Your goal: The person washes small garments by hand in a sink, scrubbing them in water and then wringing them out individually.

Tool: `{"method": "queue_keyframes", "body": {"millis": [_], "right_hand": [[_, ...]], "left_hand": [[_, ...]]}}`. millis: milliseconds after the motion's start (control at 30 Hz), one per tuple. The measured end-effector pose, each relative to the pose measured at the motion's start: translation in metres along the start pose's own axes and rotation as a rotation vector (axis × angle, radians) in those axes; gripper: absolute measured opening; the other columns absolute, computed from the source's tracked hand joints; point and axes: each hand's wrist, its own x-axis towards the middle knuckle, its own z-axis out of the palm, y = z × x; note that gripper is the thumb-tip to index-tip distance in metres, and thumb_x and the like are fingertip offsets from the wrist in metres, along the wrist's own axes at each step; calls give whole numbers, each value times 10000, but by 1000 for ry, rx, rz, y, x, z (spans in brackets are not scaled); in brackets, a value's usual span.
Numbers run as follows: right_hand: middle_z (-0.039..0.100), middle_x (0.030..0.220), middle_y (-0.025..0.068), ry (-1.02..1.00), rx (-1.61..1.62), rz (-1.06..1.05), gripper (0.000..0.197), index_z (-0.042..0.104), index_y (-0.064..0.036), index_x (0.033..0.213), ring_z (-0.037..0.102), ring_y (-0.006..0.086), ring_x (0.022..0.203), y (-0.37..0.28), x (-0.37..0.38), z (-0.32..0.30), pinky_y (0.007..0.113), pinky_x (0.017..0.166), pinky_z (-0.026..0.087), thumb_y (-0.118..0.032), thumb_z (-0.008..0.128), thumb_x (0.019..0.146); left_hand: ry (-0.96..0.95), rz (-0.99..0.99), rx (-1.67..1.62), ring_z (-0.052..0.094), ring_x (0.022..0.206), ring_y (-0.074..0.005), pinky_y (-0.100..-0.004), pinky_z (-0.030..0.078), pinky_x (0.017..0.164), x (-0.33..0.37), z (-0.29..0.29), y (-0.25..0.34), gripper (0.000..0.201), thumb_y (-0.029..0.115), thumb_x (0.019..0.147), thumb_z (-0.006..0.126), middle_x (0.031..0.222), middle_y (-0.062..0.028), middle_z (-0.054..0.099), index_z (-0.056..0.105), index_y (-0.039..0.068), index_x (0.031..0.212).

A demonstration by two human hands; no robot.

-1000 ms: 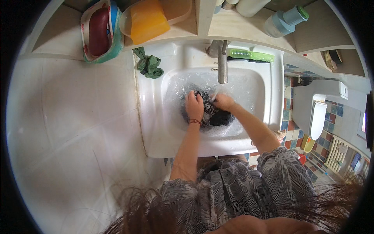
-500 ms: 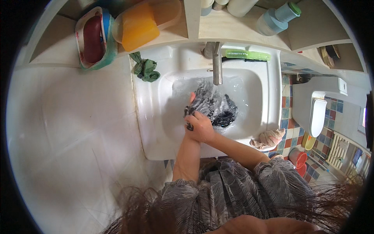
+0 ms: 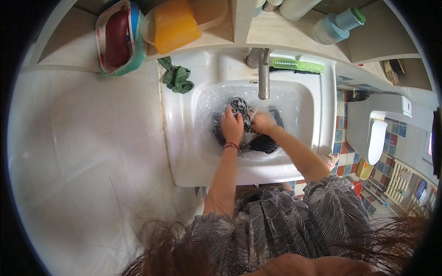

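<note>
A wet black-and-white garment (image 3: 239, 106) lies bunched in the water of the white sink (image 3: 184, 152), with a plain dark part (image 3: 264, 144) nearer to me. My left hand (image 3: 232, 126), a red band at its wrist, has its fingers bent over the left side of the cloth. On the other side, my right hand (image 3: 262, 123) is closed on the fabric, its fingertips hidden. Just above that hand is the metal faucet (image 3: 264, 83), from which water runs. Suds and ripples surround the cloth.
A crumpled dark green cloth (image 3: 177, 79) lies on the sink's left rim, a green comb (image 3: 298, 65) behind the faucet. At the back, a shelf holds a dark red soap bar (image 3: 118, 45), an orange block (image 3: 177, 25) and bottles (image 3: 332, 28). A toilet (image 3: 368, 126) stands right.
My hands were together on the gathered cloth at the left of the sink. Now they are apart, the right one further right, and the cloth sits lower in the water.
</note>
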Motion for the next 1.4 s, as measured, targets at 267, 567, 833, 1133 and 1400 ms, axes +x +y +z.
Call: {"method": "queue_keyframes", "body": {"millis": [267, 567, 833, 1133, 1400], "right_hand": [[504, 988, 218, 530, 775, 538, 378, 531, -44, 983, 503, 342, 885, -12, 3, 14, 366, 768, 404, -179, 613, 639], [482, 730, 98, 461, 481, -57, 294, 544, -90, 771, 522, 284, 654, -118, -40, -46, 369, 582, 436, -164, 663, 511], [543, 807, 154, 534, 506, 517, 162, 522, -80, 843, 540, 339, 693, 3, 23, -11, 385, 615, 449, -132, 494, 692], [542, 945, 173, -83, 213, 197, 295, 548, -51, 936, 511, 336, 872, 78, 8, 54, 399, 767, 405, -227, 507, 703], [522, 811, 197, 508, 818, 284, 256, 527, -5, 826, 497, 363, 793, -59, -15, -23, 382, 703, 415, -73, 584, 587]], "left_hand": [[2, -178, -823, 451, 989, -240, -350, 354, 849, 10, 31, -8, 482, 323, 772, 504, 1095, -133, 471, 433, -17, 1107], [-470, -427, -1667, 456, 1002, -200, -318, 371, 861, -5, 4, 1, 520, 450, 838, 335, 1110, -83, 466, 429, 27, 1126], [-414, -645, -1458, 464, 998, -210, -314, 371, 862, -13, -40, 36, 515, 420, 847, 328, 1107, -103, 463, 423, -6, 1119], [-90, 93, 142, 454, 924, -365, -415, 375, 776, 8, 8, -3, 316, 159, 762, 475, 972, -226, 489, 477, 11, 1041], [-484, -434, -1326, 373, 1092, -234, -336, 262, 949, 18, 22, -20, 660, 546, 807, 317, 1218, -92, 372, 256, 79, 1269]]}}
